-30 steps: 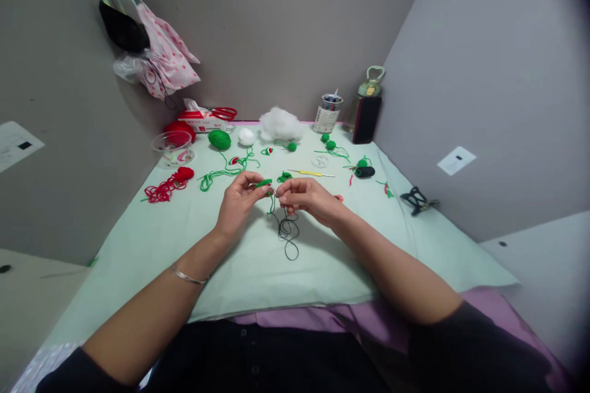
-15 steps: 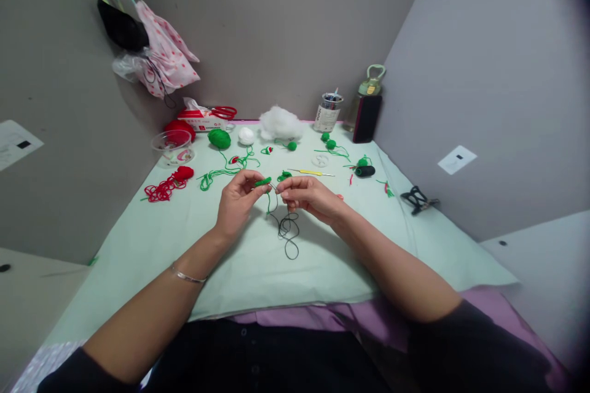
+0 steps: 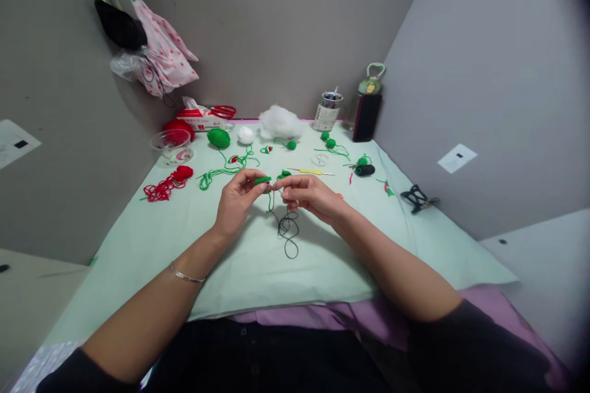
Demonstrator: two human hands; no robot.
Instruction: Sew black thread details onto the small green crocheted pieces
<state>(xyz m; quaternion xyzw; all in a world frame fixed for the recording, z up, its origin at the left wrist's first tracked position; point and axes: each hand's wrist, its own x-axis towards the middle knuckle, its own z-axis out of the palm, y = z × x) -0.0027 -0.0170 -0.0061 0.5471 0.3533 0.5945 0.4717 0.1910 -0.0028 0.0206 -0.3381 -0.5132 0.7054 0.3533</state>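
Though near, hook (image 3: 311, 172) beyond right hand (image 3: 314, 196)

No text is legible — the tissue box (image 3: 199, 121) and pen tin (image 3: 326, 116) carry print too small to read.

The table (image 3: 322, 276) is covered in pale green. Along its far side, left to right, are a clear tub (image 3: 170, 150), a tissue box (image 3: 198, 120), white stuffing (image 3: 279, 123), a pen can (image 3: 327, 115) and a bottle (image 3: 370, 85). Red yarn (image 3: 157, 191) lies left, a yellow hook (image 3: 310, 171) mid-table, black thread (image 3: 284, 225) loops nearer, a black clip (image 3: 416, 199) right.
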